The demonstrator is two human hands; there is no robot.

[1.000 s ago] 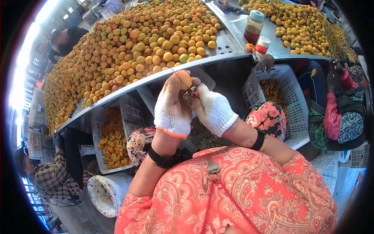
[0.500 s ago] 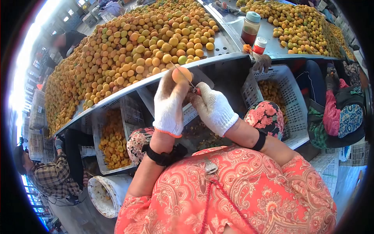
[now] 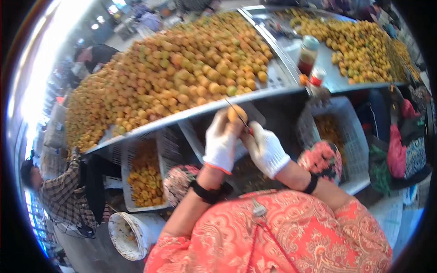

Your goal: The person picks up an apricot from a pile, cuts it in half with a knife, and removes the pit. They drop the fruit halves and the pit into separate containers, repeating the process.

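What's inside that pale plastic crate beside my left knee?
The pale, rectangular plastic crate holds a heap of yellow-orange fruit pieces. The upper pieces cover the crate's bottom, so anything underneath can't be seen.

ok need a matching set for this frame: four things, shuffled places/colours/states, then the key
Things
1. tall jar
2. knife
3. raised fruit
4. bucket

Places, colours, states
A. white, low on the picture's left side
B. gripped by the right hand
C. topped with a blue-green lid
D. held up in the left hand

Pairs: 1-C, 2-B, 3-D, 4-A
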